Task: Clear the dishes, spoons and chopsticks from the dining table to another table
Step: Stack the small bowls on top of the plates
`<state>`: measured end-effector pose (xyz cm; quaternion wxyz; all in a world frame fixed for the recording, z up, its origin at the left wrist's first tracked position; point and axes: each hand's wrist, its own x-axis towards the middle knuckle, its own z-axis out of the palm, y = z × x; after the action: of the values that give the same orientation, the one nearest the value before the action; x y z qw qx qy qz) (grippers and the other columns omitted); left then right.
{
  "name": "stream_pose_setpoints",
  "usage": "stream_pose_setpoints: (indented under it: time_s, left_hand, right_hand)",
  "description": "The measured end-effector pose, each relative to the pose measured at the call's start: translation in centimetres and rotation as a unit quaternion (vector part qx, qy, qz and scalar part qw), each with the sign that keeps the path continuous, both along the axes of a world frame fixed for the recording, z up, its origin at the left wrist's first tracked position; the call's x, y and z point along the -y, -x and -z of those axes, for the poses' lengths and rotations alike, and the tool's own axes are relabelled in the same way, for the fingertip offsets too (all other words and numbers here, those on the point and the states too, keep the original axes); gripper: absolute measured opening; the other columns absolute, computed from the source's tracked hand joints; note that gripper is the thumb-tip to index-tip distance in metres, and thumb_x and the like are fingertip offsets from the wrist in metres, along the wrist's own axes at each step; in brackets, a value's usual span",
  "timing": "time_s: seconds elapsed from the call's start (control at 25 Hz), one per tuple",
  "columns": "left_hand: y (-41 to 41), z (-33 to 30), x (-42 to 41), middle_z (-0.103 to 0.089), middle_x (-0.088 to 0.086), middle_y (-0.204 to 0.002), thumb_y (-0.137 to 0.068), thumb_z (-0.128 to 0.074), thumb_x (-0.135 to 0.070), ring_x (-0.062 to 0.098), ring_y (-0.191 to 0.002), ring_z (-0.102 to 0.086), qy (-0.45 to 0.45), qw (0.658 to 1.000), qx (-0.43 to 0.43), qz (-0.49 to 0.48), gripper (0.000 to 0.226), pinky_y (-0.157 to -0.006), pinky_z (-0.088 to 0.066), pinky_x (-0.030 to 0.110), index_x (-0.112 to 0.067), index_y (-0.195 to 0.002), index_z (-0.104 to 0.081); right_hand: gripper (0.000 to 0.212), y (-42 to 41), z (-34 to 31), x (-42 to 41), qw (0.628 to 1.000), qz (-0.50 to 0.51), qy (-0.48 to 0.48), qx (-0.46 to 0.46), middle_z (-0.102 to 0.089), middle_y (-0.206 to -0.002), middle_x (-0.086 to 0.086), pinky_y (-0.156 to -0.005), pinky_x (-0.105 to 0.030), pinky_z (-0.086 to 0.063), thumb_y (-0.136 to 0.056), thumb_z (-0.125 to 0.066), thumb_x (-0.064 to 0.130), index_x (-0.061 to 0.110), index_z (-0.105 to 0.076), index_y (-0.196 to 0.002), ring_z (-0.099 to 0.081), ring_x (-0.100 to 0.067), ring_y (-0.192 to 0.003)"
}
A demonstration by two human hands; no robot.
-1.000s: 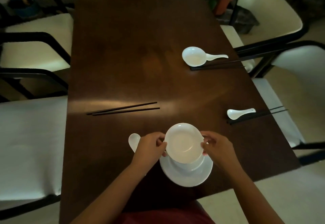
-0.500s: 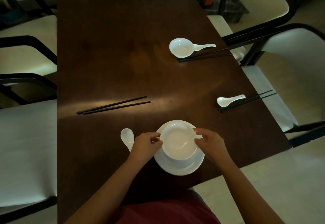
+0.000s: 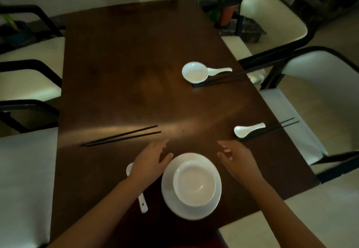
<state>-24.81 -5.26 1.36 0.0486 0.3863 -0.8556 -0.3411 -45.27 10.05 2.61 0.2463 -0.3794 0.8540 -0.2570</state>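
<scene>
Nearest, between the two hands, a bowl (image 3: pixel 194 182) sits stacked in a plate (image 3: pixel 169 195) at the near edge of the dining table (image 3: pixel 126 63). Left hand (image 3: pixel 148 163) is just left of the stack, fingers spread loose, holding nothing; right hand (image 3: pixel 238 159) is just right of it, fingers relaxed and slightly curled, also empty. Neither touches the dishes.

Step, as judged: gathering items into one stack before carrying to the other table, which isn't in view. Next move prob. calls for reaching fwd to collect spoons or chopsticks, w/ a light pinch on thin sticks.

Count, near to far:
- Plates: 1. Bowls: 2, incl. far bowl (image 3: pixel 194 72), well beyond right hand.
- Spoons: 3: one (image 3: pixel 142 203) under left wrist, one (image 3: pixel 248 129) just beyond right hand, one (image 3: pixel 219 70) touching far bowl.
- Chopstick pairs: 3: pair (image 3: pixel 121 136) ahead-left of left hand, pair (image 3: pixel 272 129) by the right spoon, pair (image 3: pixel 215 81) by far bowl.
</scene>
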Motion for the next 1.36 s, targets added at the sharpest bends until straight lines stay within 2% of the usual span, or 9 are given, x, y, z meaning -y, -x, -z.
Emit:
stream_pose_setpoints:
  time_s: [0.08, 0.16, 0.28, 0.48, 0.72, 0.92, 1.08, 1.2, 1.36]
  left_hand:
    - [2.8, -1.5, 3.9, -0.056, 0.002, -0.122, -0.087, -0.057, -0.033, 0.02, -0.105, -0.057, 0.155, 0.985, -0.004, 0.073, 0.049, -0.083, -0.046, 0.032, -0.02, -0.132, -0.045]
    - [6.6, -3.0, 7.6, -0.056, 0.007, -0.124, -0.087, -0.056, -0.033, 0.026, -0.108, -0.056, 0.243, 0.962, 0.03, 0.121, 0.053, -0.085, -0.045, 0.036, -0.016, -0.135, -0.043]
    - [12.0, -3.7, 12.1, -0.051, 0.005, -0.13, -0.09, -0.049, -0.037, 0.023, -0.116, -0.051, 0.279, 0.95, 0.083, 0.112, 0.054, -0.094, -0.04, 0.037, -0.018, -0.139, -0.036]
    - [19.2, -2.7, 17.8, -0.051, 0.005, -0.125, -0.094, -0.04, -0.036, 0.023, -0.109, -0.051, 0.313, 0.923, 0.18, 0.133, 0.046, -0.092, -0.038, 0.036, -0.019, -0.136, -0.035]
    - [24.9, 1.2, 21.4, -0.057, 0.005, -0.121, -0.093, -0.04, -0.041, 0.024, -0.107, -0.056, 0.21, 0.953, 0.216, 0.026, 0.042, -0.089, -0.042, 0.038, -0.018, -0.129, -0.041]
    - [27.2, 4.1, 22.1, -0.064, 0.011, -0.109, -0.089, -0.054, -0.023, 0.025, -0.095, -0.062, 0.002, 0.981, 0.133, -0.144, 0.039, -0.08, -0.049, 0.036, -0.008, -0.125, -0.049]
    - [27.2, 5.2, 22.0, -0.066, 0.009, -0.079, -0.084, -0.056, 0.001, 0.013, -0.058, -0.064, -0.139, 0.945, 0.034, -0.294, 0.024, -0.053, -0.053, 0.022, -0.005, -0.106, -0.063]
    - [27.1, 4.9, 21.1, -0.064, 0.011, -0.091, -0.084, -0.058, 0.004, 0.018, -0.067, -0.064, -0.204, 0.907, -0.036, -0.366, 0.027, -0.056, -0.055, 0.024, -0.005, -0.108, -0.063]
    - [24.7, 1.5, 19.3, -0.065, 0.012, -0.097, -0.082, -0.062, 0.003, 0.023, -0.081, -0.066, -0.233, 0.896, -0.099, -0.366, 0.03, -0.065, -0.058, 0.03, -0.002, -0.111, -0.062]
  right_hand:
    - [0.039, 3.6, -1.6, 3.3, 0.991, -0.05, 0.036, -0.122, -0.059, -0.12, -0.003, -0.088, -0.027, -0.045, -0.084, -0.063, 0.02, 0.018, -0.056, -0.122, -0.056, -0.017, -0.108]
    - [0.041, 7.4, -2.9, 7.2, 0.97, -0.093, 0.055, -0.22, -0.056, -0.124, -0.007, -0.09, -0.032, -0.045, -0.084, -0.062, 0.019, 0.016, -0.055, -0.124, -0.052, -0.022, -0.113]
    - [0.042, 12.4, -3.6, 13.2, 0.947, -0.13, 0.033, -0.291, -0.053, -0.127, -0.008, -0.09, -0.034, -0.046, -0.086, -0.058, 0.021, 0.016, -0.052, -0.127, -0.049, -0.024, -0.116]
    - [0.033, 18.0, -1.5, 20.9, 0.935, -0.175, -0.021, -0.307, -0.052, -0.123, -0.006, -0.083, -0.036, -0.046, -0.089, -0.049, 0.021, 0.017, -0.053, -0.121, -0.048, -0.025, -0.111]
    - [0.033, 21.4, 2.9, 27.3, 0.966, -0.163, -0.074, -0.186, -0.054, -0.119, -0.011, -0.086, -0.039, -0.047, -0.09, -0.051, 0.026, 0.012, -0.052, -0.12, -0.053, -0.027, -0.108]
    - [0.025, 22.4, 5.5, 29.2, 0.986, -0.121, -0.085, -0.084, -0.062, -0.11, -0.016, -0.079, -0.036, -0.047, -0.085, -0.052, 0.013, 0.004, -0.057, -0.108, -0.058, -0.03, -0.099]
    - [0.025, 22.3, 6.5, 29.6, 0.995, -0.079, -0.059, -0.017, -0.064, -0.11, -0.013, -0.075, -0.028, -0.044, -0.083, -0.054, 0.004, 0.007, -0.06, -0.107, -0.059, -0.026, -0.099]
    - [0.027, 22.3, 6.4, 29.1, 0.999, -0.024, -0.018, 0.045, -0.066, -0.109, -0.012, -0.075, -0.028, -0.045, -0.083, -0.056, 0.003, 0.01, -0.062, -0.108, -0.06, -0.025, -0.098]
    - [0.027, 21.0, 4.1, 27.3, 0.993, 0.011, 0.036, 0.11, -0.067, -0.105, -0.01, -0.079, -0.033, -0.055, -0.083, -0.059, 0.003, 0.012, -0.063, -0.108, -0.063, -0.023, -0.092]
